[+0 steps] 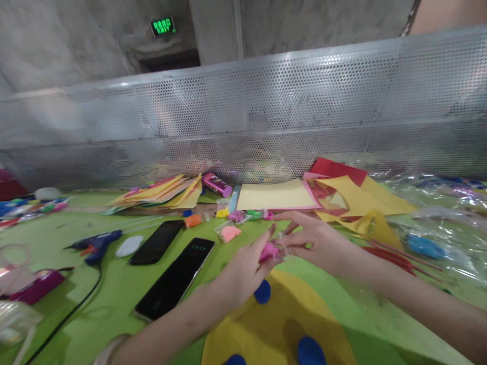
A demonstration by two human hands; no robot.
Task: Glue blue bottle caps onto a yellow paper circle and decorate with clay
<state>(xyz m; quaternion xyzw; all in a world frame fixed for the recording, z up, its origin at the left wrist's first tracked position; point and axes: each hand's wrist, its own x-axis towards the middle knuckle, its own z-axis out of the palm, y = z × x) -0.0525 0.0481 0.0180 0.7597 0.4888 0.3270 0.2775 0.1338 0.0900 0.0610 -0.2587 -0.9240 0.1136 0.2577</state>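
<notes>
Both my hands meet over the green table, just above a yellow felt piece with blue dots. My left hand pinches a small lump of pink clay. My right hand grips the same lump from the other side, along with a small clear plastic bag around it. The fingers of both hands are closed on it.
Two dark phones lie left of my hands, beside a blue glue gun with a black cord. Small bags of coloured clay, a purple tube and stacks of coloured paper lie behind. A perforated metal screen closes the back. Clear wrap covers the right.
</notes>
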